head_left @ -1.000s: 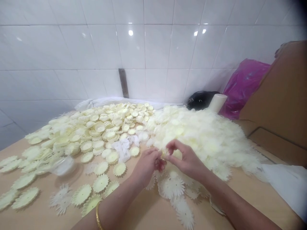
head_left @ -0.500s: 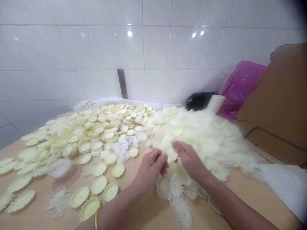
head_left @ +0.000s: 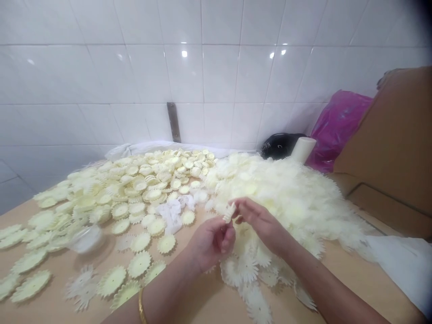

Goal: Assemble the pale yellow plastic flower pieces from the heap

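Observation:
Between my two hands is a small pale cream fabric flower piece with a fringed edge, tilted up and partly hidden by fingers. My left hand is closed, pinching it from below; a gold bangle circles that wrist. The fingers of my right hand are bent together against the right edge of the same piece. Just behind and under my hands spreads a heap of thin, frilly whitish petal layers. Several loose fringed petal layers lie on the table below my right hand.
Thicker yellow scalloped discs are piled at the left of the wooden table. A clear round container and crumpled white scraps lie among them. Back right are a white roll, black bag, pink bag and cardboard box.
The flower piece has turned from facing me to a tilted, raised position. My right hand has shifted slightly left, closer to my left hand. The whole view has dropped a little.

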The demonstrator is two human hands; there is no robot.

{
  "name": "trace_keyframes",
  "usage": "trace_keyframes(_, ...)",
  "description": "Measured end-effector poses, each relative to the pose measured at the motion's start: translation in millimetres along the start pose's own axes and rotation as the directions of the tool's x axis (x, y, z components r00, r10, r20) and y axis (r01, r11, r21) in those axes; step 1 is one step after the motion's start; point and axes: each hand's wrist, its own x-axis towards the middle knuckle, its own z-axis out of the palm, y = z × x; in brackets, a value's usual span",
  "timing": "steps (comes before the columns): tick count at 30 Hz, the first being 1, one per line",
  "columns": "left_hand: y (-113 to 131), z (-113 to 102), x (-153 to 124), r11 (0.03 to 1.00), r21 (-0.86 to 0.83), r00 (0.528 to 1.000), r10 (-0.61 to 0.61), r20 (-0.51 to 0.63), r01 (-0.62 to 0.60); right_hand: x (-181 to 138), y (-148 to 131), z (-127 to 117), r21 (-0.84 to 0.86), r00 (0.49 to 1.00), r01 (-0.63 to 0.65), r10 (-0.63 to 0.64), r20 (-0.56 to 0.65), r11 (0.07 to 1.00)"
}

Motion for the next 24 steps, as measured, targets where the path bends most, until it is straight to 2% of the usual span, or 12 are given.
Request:
trace_keyframes(1,0,-1,0,1.0,0.015,1.0,-0.012,-0.004,0.012,0,0,-2,-0.003,0.999,0.008,-0.008,0.042,1.0)
trace_keyframes(3,1,-2,-1,0.993,0.118,0.999,0.01,-0.043,-0.004,0,0,-3,-0.002,0.999,0.011,-0.011,0.047,1.0)
trace_keyframes(6,2,-3,-2,0.954,0.273,0.98,0.163,-0.112,-0.127,2,4,-4,0.021,1.0,-0.023,0.023,-0.009,1.0)
trace_keyframes(9,6,-4,-4,0.933,0.256,0.955,0.284,-0.087,-0.254,3,6,-6,0.056,0.997,-0.072,0.07,0.045,0.996)
trace_keyframes(13,14,-6,-8,0.917,0.305,0.965,0.26,0.029,-0.256,2,4,-12,0.083,0.981,-0.136,0.123,0.147,0.987)
trace_keyframes(18,18,-10,-11,0.856,0.467,0.975,0.212,0.072,-0.221,0,1,-16,0.045,0.938,-0.204,0.182,0.295,0.978)
trace_keyframes(24,11,-10,-8,0.719,0.656,0.964,0.26,0.051,-0.228,0,1,-10,-0.117,0.964,-0.147,0.168,0.205,0.982)
